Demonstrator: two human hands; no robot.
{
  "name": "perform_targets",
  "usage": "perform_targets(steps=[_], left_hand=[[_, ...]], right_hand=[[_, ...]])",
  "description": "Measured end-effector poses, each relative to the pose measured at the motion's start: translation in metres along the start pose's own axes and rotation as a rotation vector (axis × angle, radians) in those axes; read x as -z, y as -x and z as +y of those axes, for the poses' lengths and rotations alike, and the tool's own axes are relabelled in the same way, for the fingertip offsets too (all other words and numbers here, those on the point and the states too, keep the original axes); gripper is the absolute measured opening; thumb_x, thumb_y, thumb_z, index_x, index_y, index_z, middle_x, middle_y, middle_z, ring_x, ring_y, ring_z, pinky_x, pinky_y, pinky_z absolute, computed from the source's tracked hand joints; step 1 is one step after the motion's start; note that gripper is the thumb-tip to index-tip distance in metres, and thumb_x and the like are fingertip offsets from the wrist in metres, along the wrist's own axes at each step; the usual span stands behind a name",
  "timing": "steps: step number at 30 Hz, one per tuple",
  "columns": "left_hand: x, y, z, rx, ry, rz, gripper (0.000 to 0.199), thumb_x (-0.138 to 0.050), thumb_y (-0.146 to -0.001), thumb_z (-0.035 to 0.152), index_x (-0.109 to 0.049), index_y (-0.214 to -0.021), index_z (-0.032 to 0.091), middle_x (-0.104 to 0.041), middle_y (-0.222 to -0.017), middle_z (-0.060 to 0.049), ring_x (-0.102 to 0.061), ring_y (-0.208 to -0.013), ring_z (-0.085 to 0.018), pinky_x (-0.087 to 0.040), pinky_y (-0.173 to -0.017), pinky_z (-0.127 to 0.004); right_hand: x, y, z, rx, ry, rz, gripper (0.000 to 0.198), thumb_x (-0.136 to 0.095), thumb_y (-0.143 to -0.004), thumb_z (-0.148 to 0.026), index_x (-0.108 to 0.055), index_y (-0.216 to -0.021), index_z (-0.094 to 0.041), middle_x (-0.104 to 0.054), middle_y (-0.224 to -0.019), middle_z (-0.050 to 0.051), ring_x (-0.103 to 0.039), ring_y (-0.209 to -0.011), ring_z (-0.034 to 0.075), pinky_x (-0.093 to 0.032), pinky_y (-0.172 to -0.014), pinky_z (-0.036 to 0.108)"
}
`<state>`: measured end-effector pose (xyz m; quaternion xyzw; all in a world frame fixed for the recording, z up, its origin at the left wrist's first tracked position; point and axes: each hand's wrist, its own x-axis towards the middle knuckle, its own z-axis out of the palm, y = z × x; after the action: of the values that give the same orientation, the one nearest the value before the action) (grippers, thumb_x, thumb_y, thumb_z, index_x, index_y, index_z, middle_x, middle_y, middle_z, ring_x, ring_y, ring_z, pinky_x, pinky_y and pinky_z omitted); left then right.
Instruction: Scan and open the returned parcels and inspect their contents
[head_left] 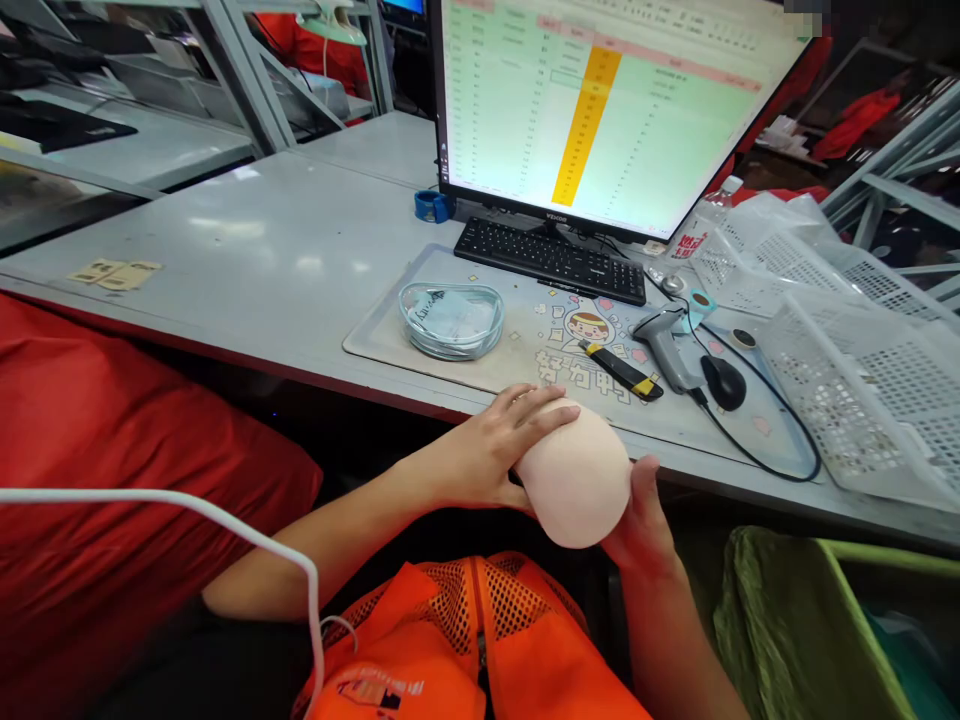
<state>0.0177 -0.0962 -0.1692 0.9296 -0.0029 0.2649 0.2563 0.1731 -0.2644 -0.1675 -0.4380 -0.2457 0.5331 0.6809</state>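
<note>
Between my hands, just off the desk's front edge, is a smooth, pale beige, dome-shaped pad that looks like a bra cup. My left hand grips it from the left, fingers over its upper edge and thumb low on its side. On the right, my right hand holds it with the thumb up along the rim; the other fingers are hidden behind it. A clear zip pouch with pale blue trim lies on the desk mat beyond my left hand. Farther right on the mat is a black and yellow utility knife.
A barcode scanner and black mouse sit right, their cable curving along the mat. Behind are a keyboard, monitor and blue tape roll. White baskets crowd the right; a green-lined bin stands below.
</note>
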Motion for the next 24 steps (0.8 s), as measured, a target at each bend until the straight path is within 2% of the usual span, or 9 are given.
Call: perform_targets(steps=[2,5,7,12,15,17,19,22,24], left_hand=[[-0.004,0.002,-0.002,0.087,-0.047,-0.002,0.122,-0.092,-0.072,0.060,-0.024,-0.168,0.030,-0.030,-0.172,-0.019,-0.036,-0.148,-0.047,-0.036,-0.122,-0.071],[-0.004,0.005,-0.004,0.191,-0.095,-0.045,0.137,-0.097,-0.059,0.067,-0.023,-0.168,0.030,-0.029,-0.171,-0.020,-0.034,-0.145,-0.050,-0.040,-0.117,-0.074],[-0.003,0.006,-0.006,0.239,-0.137,-0.064,0.136,-0.097,-0.058,0.067,-0.026,-0.167,0.026,-0.034,-0.167,-0.021,-0.035,-0.144,-0.049,-0.042,-0.116,-0.071],[-0.014,0.004,-0.009,0.337,-0.315,0.095,0.109,-0.092,-0.075,0.056,-0.038,-0.162,0.017,-0.049,-0.150,-0.023,-0.046,-0.133,-0.042,-0.046,-0.116,-0.062],[-0.016,-0.001,-0.010,0.411,-0.373,0.110,0.118,-0.092,-0.070,0.066,-0.040,-0.162,0.014,-0.050,-0.149,-0.025,-0.048,-0.132,-0.044,-0.046,-0.114,-0.064],[-0.004,-0.005,-0.017,0.377,-0.361,0.072,0.129,-0.092,-0.062,0.075,-0.038,-0.164,0.017,-0.046,-0.156,-0.025,-0.045,-0.140,-0.045,-0.042,-0.119,-0.064],[0.020,-0.006,-0.035,0.357,-0.385,0.072,0.132,-0.092,-0.059,0.077,-0.035,-0.166,0.023,-0.036,-0.168,-0.022,-0.033,-0.152,-0.046,-0.032,-0.126,-0.064],[0.059,-0.002,-0.079,0.537,-0.515,0.121,0.128,-0.096,-0.064,0.066,-0.034,-0.168,0.027,-0.017,-0.178,-0.018,-0.010,-0.162,-0.051,-0.018,-0.128,-0.072],[0.076,0.006,-0.111,0.671,-0.536,0.080,0.126,-0.097,-0.063,0.062,-0.037,-0.167,0.023,-0.016,-0.178,-0.019,-0.007,-0.162,-0.053,-0.018,-0.127,-0.073]], right_hand=[[-0.003,0.001,0.004,-0.005,-0.011,0.011,0.090,-0.074,-0.074,-0.087,-0.071,-0.138,-0.023,-0.072,-0.136,0.016,-0.057,-0.140,0.043,-0.052,-0.110,0.060],[-0.008,-0.003,0.009,-0.009,0.027,0.106,0.077,-0.092,-0.072,-0.059,-0.069,-0.135,-0.022,-0.075,-0.130,0.015,-0.067,-0.126,0.041,-0.057,-0.105,0.057],[-0.011,-0.010,0.013,0.012,0.042,0.204,0.076,-0.094,-0.072,-0.045,-0.066,-0.138,-0.022,-0.076,-0.127,0.013,-0.071,-0.117,0.036,-0.059,-0.102,0.054],[-0.012,-0.034,0.031,0.122,0.032,0.359,0.085,-0.091,-0.075,-0.047,-0.055,-0.147,-0.022,-0.075,-0.127,0.012,-0.073,-0.112,0.030,-0.060,-0.102,0.049],[-0.005,-0.047,0.039,0.212,0.143,0.402,0.084,-0.087,-0.079,-0.050,-0.052,-0.150,-0.023,-0.071,-0.136,0.011,-0.072,-0.116,0.028,-0.058,-0.103,0.045],[0.003,-0.056,0.036,0.261,0.211,0.439,0.084,-0.087,-0.079,-0.050,-0.050,-0.150,-0.025,-0.071,-0.134,0.010,-0.072,-0.114,0.027,-0.059,-0.101,0.043],[0.013,-0.069,0.027,0.284,0.229,0.477,0.084,-0.089,-0.076,-0.051,-0.054,-0.146,-0.023,-0.073,-0.127,0.010,-0.073,-0.108,0.026,-0.060,-0.097,0.042],[0.028,-0.090,0.006,0.306,0.204,0.512,0.078,-0.092,-0.070,-0.050,-0.063,-0.137,-0.020,-0.075,-0.122,0.009,-0.073,-0.106,0.025,-0.060,-0.099,0.042],[0.036,-0.105,-0.007,0.326,0.184,0.528,0.078,-0.092,-0.068,-0.048,-0.066,-0.135,-0.020,-0.075,-0.123,0.009,-0.073,-0.106,0.024,-0.061,-0.098,0.040]])
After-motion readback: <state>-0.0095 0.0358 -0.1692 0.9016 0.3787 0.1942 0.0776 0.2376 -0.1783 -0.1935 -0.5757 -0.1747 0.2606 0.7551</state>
